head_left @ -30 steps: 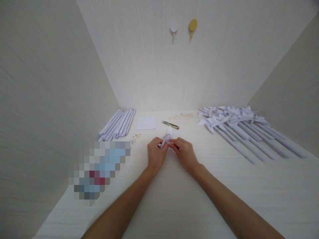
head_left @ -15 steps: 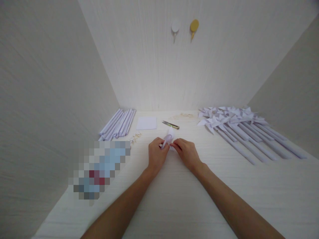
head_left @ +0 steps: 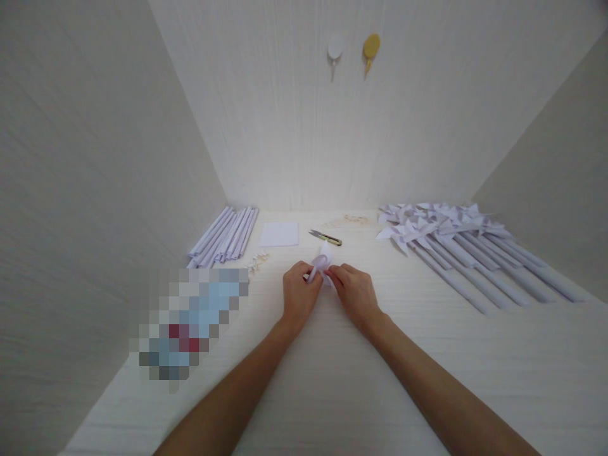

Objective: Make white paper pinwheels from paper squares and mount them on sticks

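Observation:
A white paper pinwheel with curled blades is held low over the middle of the table. My left hand is closed on its left side, thumb and fingers pinching the folded paper. From the right, the fingertips of my right hand pinch together at the pinwheel's centre; whatever small piece lies between them is hidden. Just beyond the pinwheel lie small thread snips with pointed blades.
Rolled paper sticks are piled at the left, beside a stack of square white paper. Small pale bits lie nearer. Finished-looking pinwheels on sticks fill the right. A pixelated object sits at front left. Two hooks hang on the back wall.
My right hand has shifted slightly left, and its fingertips now press closer to the pinwheel's centre. My left hand keeps its pinch on the paper in nearly the same place.

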Demonstrator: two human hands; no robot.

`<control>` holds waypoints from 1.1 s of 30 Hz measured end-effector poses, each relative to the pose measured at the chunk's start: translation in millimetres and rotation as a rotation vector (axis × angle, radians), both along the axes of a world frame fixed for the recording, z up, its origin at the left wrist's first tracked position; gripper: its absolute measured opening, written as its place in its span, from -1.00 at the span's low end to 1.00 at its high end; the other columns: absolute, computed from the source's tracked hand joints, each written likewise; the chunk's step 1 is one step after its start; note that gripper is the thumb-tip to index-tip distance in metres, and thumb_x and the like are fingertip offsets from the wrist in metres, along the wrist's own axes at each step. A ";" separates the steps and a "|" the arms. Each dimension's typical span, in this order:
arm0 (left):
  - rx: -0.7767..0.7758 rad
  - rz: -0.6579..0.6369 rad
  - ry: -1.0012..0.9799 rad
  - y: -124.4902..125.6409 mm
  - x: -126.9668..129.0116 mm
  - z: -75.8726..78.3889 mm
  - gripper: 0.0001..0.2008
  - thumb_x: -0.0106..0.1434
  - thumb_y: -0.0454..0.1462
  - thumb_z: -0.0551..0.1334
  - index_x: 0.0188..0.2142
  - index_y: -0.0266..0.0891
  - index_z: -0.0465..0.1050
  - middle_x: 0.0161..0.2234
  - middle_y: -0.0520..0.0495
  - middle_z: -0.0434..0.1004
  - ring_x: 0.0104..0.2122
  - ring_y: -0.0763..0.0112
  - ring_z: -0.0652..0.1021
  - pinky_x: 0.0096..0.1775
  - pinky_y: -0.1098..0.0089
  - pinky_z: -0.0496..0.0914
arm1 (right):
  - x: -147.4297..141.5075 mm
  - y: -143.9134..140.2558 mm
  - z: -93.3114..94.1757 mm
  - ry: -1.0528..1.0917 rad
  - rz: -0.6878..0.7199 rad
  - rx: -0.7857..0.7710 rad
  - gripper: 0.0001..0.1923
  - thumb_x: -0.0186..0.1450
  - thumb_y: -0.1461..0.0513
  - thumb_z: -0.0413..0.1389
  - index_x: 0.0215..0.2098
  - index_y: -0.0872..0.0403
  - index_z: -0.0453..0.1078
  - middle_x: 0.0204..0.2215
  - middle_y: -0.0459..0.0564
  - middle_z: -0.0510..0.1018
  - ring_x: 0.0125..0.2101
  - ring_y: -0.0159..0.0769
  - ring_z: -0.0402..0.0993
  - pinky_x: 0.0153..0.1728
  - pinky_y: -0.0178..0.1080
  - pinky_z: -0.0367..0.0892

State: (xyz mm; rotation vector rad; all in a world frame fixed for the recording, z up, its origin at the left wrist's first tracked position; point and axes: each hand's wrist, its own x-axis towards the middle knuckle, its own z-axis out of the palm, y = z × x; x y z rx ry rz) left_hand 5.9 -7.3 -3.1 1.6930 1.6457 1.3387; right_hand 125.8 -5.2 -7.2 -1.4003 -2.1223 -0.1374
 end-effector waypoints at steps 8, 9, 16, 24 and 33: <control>-0.042 0.015 -0.030 1.1 -0.2 1.5 -0.89 -0.01 -0.34 0.10 -0.61 -0.30 0.35 -0.61 0.03 0.34 -0.54 0.49 0.36 -0.46 0.45 0.23 | -4.4 -3.1 6.2 -0.036 0.039 -0.091 -0.79 0.21 0.39 -0.06 -0.31 0.15 0.41 -0.50 0.02 0.48 -0.50 -0.35 0.39 -0.48 -0.36 0.19; -0.046 0.016 -0.032 1.1 -0.1 1.5 -0.89 -0.01 -0.33 0.10 -0.60 -0.31 0.35 -0.61 0.03 0.34 -0.54 0.49 0.35 -0.47 0.45 0.22 | -4.5 -3.3 6.3 -0.031 0.048 -0.104 -0.78 0.21 0.40 -0.07 -0.31 0.16 0.40 -0.49 0.02 0.48 -0.48 -0.35 0.39 -0.47 -0.36 0.20; -0.029 0.008 -0.024 1.4 -0.1 -1.0 -0.88 -0.01 -0.33 0.10 -0.60 -0.30 0.35 -0.60 0.03 0.34 -0.54 0.48 0.35 -0.46 0.45 0.21 | -2.8 -2.3 2.1 0.002 0.051 -0.141 -0.79 0.25 0.35 -0.11 -0.32 0.14 0.36 -0.40 0.03 0.52 -0.41 -0.33 0.43 -0.40 -0.35 0.22; 0.000 -0.009 0.005 1.3 0.2 -0.3 -0.87 0.00 -0.33 0.10 -0.62 -0.30 0.34 -0.61 0.04 0.31 -0.54 0.50 0.34 -0.47 0.46 0.21 | -3.9 -3.2 7.2 -0.095 -0.050 -0.181 -0.76 0.28 0.24 -0.13 -0.39 0.13 0.34 -0.45 0.03 0.52 -0.44 -0.28 0.44 -0.47 -0.33 0.18; -0.019 -0.036 -0.015 0.8 0.2 1.2 -0.87 -0.02 -0.35 0.10 -0.62 -0.31 0.36 -0.61 0.05 0.32 -0.54 0.51 0.35 -0.48 0.48 0.22 | -3.5 -6.6 13.7 -0.120 -0.011 -0.220 -0.81 0.24 0.35 -0.09 -0.28 0.14 0.35 -0.40 0.03 0.48 -0.39 -0.31 0.40 -0.40 -0.34 0.18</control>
